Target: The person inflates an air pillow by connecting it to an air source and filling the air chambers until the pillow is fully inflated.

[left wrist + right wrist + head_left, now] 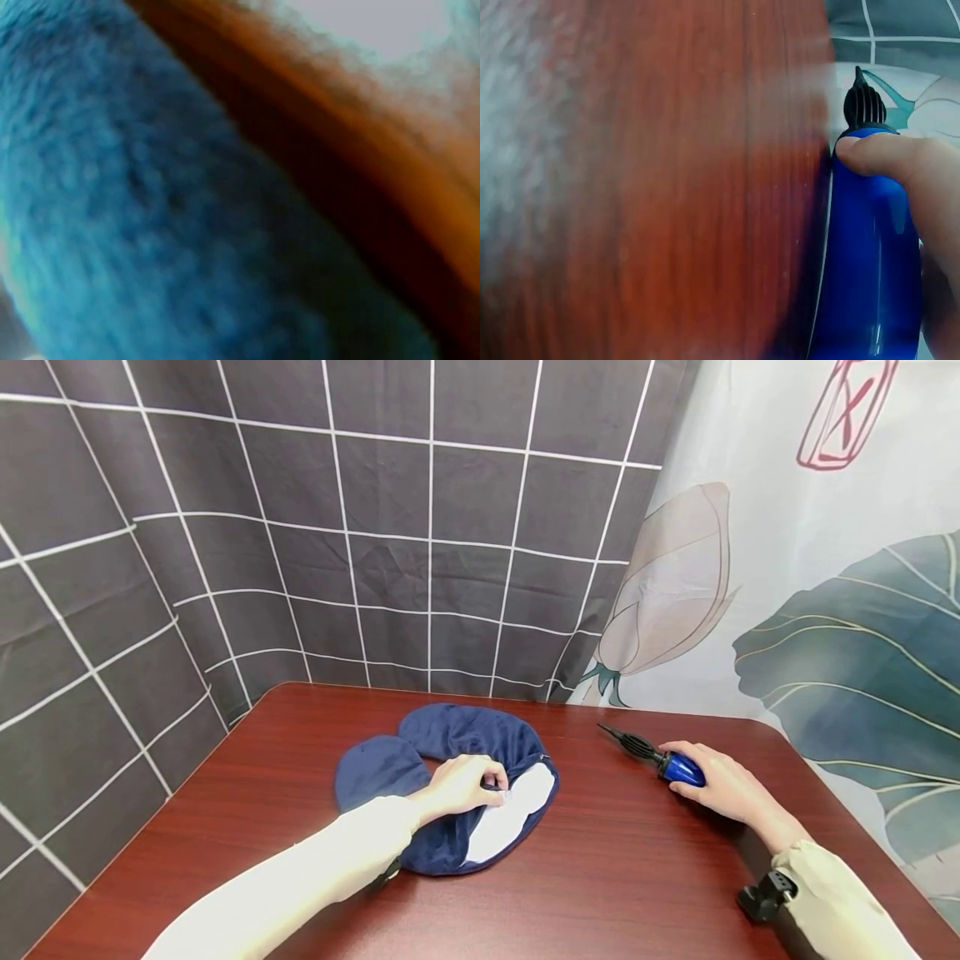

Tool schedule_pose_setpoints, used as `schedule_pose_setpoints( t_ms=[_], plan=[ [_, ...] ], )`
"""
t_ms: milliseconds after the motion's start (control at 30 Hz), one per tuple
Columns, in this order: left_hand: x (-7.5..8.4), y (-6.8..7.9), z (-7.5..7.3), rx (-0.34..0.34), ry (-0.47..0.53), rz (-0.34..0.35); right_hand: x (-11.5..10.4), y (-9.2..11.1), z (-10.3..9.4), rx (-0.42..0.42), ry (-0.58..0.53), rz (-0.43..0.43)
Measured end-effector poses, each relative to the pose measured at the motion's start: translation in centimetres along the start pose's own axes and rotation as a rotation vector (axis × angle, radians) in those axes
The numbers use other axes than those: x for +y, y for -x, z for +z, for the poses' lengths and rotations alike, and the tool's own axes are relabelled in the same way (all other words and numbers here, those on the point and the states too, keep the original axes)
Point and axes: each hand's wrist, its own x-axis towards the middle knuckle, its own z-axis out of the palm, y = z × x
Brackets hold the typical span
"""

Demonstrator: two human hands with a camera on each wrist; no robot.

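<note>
A navy plush neck pillow (pixel 382 768) lies on the table, its cover parted on the right side so that white inner filling (pixel 517 810) shows. My left hand (pixel 461 781) reaches across the pillow and pinches the cover's edge beside the white part. In the left wrist view, blurred blue plush (pixel 150 195) fills much of the frame. Off to the right, my right hand (pixel 723 781) grips the glossy blue handle (pixel 870 255) of a tool with a black ribbed neck (pixel 637 745) and thin pointed tip. My right thumb (pixel 870 154) lies across the handle near the neck.
Beneath everything is a reddish-brown wooden table (pixel 600 868) with rounded far corners. A dark grid-patterned curtain (pixel 390 560) hangs behind and to the left. At the right hangs a white cloth (pixel 765 552) printed with leaves and a flower bud.
</note>
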Motion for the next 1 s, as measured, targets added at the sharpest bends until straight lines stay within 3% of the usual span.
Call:
schedule_pose_setpoints(
  t_ms=[267,667,1000],
  plan=[
    [0.0,-0.1,0.0,-0.003,0.008,0.000,-0.8,-0.3,-0.2,0.006,-0.013,-0.016],
    [0.4,-0.1,0.0,0.010,0.015,-0.045,-4.4,-1.0,-1.1,-0.017,-0.012,-0.031],
    [0.5,0.0,-0.1,0.009,0.021,-0.074,-7.7,-0.5,-2.3,-0.032,0.080,-0.139]
  ],
)
